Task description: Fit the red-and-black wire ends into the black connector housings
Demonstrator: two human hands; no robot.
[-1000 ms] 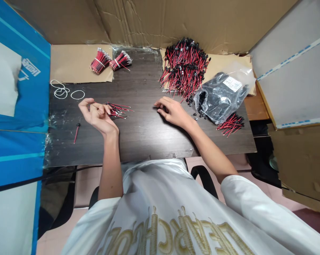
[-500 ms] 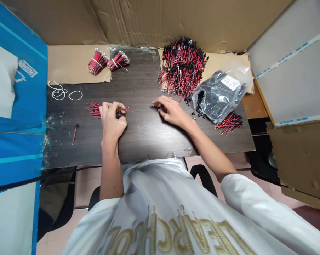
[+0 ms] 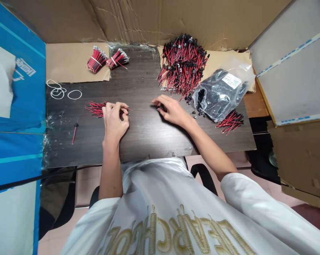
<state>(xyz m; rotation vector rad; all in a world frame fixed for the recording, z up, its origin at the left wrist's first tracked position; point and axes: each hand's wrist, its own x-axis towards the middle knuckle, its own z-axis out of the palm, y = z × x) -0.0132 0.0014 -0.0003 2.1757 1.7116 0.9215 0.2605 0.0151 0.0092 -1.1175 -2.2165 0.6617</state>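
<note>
My left hand [image 3: 115, 118] is curled down over the right end of a small heap of red and black wires [image 3: 95, 109]. Its fingertips are drawn in on the wires, and thin red ends poke out past them on the right. My right hand [image 3: 169, 109] rests on the dark table with fingers bent toward the thumb. Something small and dark shows between these fingers, too hidden to name. One lone red wire with a black connector [image 3: 74, 134] lies left of my left hand.
Two banded wire bundles [image 3: 96, 59] lie on cardboard at the back left, white rubber bands [image 3: 74, 94] in front. A big pile of wires with black connectors [image 3: 185, 65] and an open plastic bag of black parts [image 3: 221, 94] sit right. A smaller wire pile [image 3: 229, 122] lies beside the bag.
My left hand has shifted slightly to the right over the wires, and its fingers have moved a little. My right hand has stayed almost still.
</note>
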